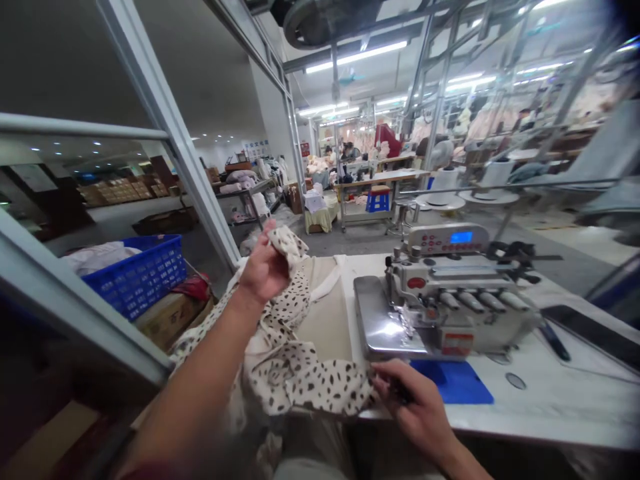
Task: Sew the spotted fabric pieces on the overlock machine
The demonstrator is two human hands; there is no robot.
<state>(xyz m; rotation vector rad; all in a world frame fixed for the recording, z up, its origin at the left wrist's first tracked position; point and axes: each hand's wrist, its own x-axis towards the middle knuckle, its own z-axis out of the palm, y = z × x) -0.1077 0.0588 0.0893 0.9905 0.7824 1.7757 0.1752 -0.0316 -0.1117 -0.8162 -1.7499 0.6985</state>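
Observation:
Cream fabric with dark spots [320,385] lies bunched over the table's left part and its front edge. My left hand [266,270] is raised above the table, its fingers closed round a gathered part of this fabric. Near the front edge, my right hand [413,400] pinches the fabric's right end; a small dark object shows within its fingers, too unclear to name. Just beyond my right hand stands a white sewing machine [460,293] with a lit blue display and a shiny metal plate [387,323].
A blue sheet [457,382] lies before the machine. Dark-handled tool [555,341] and black flat object [590,327] lie right. Thread cones [445,180] stand behind. Metal posts [175,140] and a blue basket [135,280] are at left.

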